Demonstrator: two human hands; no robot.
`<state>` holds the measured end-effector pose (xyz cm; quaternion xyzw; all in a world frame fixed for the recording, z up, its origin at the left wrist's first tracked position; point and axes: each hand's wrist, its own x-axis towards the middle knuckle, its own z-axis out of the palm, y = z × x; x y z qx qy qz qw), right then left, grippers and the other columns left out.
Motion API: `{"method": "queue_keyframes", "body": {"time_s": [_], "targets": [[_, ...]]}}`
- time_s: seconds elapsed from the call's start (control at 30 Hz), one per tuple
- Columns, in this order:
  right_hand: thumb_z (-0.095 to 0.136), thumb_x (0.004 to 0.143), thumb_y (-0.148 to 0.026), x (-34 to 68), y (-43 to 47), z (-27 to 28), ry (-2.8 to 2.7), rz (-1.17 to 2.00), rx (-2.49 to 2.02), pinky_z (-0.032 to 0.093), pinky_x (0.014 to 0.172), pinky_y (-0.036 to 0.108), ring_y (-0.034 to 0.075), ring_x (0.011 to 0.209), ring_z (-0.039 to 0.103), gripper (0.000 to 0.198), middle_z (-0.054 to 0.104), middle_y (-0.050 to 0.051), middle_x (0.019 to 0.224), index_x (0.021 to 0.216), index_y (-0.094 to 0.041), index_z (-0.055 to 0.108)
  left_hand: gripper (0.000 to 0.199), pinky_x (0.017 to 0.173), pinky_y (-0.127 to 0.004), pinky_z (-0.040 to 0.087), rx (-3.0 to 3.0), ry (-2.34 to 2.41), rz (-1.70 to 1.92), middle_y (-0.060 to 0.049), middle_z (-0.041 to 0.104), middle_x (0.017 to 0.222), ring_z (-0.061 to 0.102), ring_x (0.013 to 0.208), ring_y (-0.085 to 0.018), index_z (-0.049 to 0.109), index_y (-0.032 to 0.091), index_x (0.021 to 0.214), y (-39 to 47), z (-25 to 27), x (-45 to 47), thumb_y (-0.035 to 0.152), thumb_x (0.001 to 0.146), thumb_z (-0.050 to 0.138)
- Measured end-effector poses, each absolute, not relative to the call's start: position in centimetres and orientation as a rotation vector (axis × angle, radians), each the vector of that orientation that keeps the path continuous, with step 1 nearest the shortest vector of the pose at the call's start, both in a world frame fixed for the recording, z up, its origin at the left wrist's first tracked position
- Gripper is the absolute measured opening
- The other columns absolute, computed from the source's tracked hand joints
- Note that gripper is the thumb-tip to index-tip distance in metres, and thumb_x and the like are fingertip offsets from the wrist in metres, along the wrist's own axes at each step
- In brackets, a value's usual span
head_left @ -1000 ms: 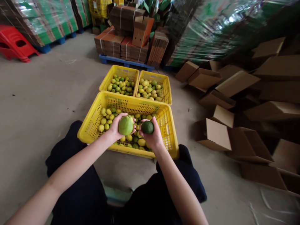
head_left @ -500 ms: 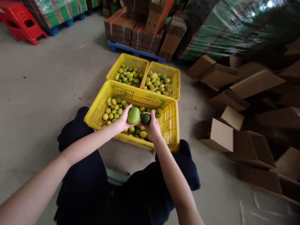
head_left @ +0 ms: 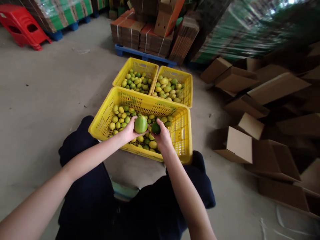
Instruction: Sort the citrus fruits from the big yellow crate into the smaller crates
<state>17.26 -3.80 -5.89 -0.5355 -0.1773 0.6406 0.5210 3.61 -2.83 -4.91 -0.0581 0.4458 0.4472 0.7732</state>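
Note:
My left hand (head_left: 129, 131) is closed around a large light green lemon (head_left: 140, 125), its thumb along the upper left side. Just to the right, my right hand (head_left: 163, 136) grips a smaller dark green lemon (head_left: 155, 128). The two fruits are side by side, slightly apart, above the near yellow crate (head_left: 184, 133). Inside that crate lie many yellow and green lemons (head_left: 121, 117), partly hidden behind my hands. Fingertips under both fruits are mostly out of sight.
Two smaller-looking yellow crates, left (head_left: 117, 77) and right (head_left: 188, 83), hold more lemons behind the near one. Open cardboard boxes (head_left: 237, 145) are heaped on the right. Flattened cartons (head_left: 125, 33) sit on a blue pallet (head_left: 130, 51). A red stool (head_left: 23, 28) stands far left.
The light green lemon has turned in my left hand and shifted slightly left. The gap between the two fruits is a little wider. My right hand still holds the dark green lemon.

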Motion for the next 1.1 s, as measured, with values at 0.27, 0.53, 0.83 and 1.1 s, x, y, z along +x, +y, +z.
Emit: {"method": "queue_keyframes", "body": {"time_s": [0.27,0.53,0.83,1.1], "targets": [[0.068,0.08,-0.039,18.0,-3.4,-6.3,-0.322,1.634,-1.224,0.049,0.042,0.025,0.016,0.053,0.06,0.019,0.067,0.0,0.064,0.077,-0.02,0.067,0.025,0.06,-0.033,0.061,-0.144,0.836,1.024,-0.004,0.068,0.071,0.066,0.061,-0.017,0.063,0.015,0.098,-2.8,-2.6,2.6,0.038,0.092,0.056],[0.064,0.081,-0.033,17.9,-3.4,-7.2,-0.317,1.735,-1.174,0.044,0.035,0.024,0.016,0.043,0.059,0.014,0.066,0.0,0.057,0.076,-0.02,0.061,0.035,0.056,-0.03,0.06,-0.129,0.803,0.894,-0.011,0.069,0.074,0.07,0.063,-0.02,0.062,0.01,0.105,-2.7,-2.9,2.9,0.032,0.1,0.035],[0.076,0.063,-0.03,17.0,-4.1,-6.9,-0.356,1.65,-1.131,0.044,0.039,0.021,0.012,0.047,0.057,0.02,0.063,-0.003,0.057,0.068,-0.021,0.059,0.011,0.053,-0.024,0.059,-0.017,1.016,1.004,-0.003,0.067,0.069,0.066,0.054,-0.014,0.059,0.016,0.086,-2.9,-4.0,3.7,0.023,0.084,0.068],[0.073,0.067,-0.036,17.0,-4.3,-6.5,-0.321,1.639,-1.1,0.041,0.038,0.023,0.013,0.046,0.056,0.02,0.063,-0.002,0.059,0.067,-0.02,0.061,0.028,0.046,-0.022,0.053,-0.124,1.066,0.957,-0.005,0.065,0.062,0.061,0.049,-0.014,0.061,0.016,0.086,-2.7,-5.5,3.3,0.039,0.093,0.047]]}}
